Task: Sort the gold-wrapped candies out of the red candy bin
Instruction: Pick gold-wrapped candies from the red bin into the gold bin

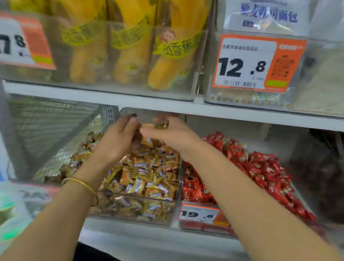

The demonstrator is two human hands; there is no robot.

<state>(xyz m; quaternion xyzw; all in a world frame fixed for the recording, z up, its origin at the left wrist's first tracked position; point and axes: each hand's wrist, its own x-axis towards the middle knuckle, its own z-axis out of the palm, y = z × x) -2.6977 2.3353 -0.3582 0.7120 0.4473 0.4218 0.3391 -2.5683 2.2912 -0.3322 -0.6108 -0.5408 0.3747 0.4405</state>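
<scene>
A lower shelf [155,237] carries the gold candy bin [136,219], touching the red candy bin [205,227] on its right. Both hands hover over the gold candy bin's back. The right hand [172,135] pinches a gold-wrapped candy [161,124]. The left hand [119,137] has curled fingers, and I cannot tell whether it holds anything.

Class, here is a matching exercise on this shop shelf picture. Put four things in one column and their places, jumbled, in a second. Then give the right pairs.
Things
1. gold candy bin
2. red candy bin
3. 12.8 price tag
4. gold-wrapped candy

Places
A. pinched in the right hand
B. above the white shelf board
C. beneath the left hand
D. right of the gold candies, bearing the 19.8 tag

Pairs: 1-C, 2-D, 3-B, 4-A
</scene>
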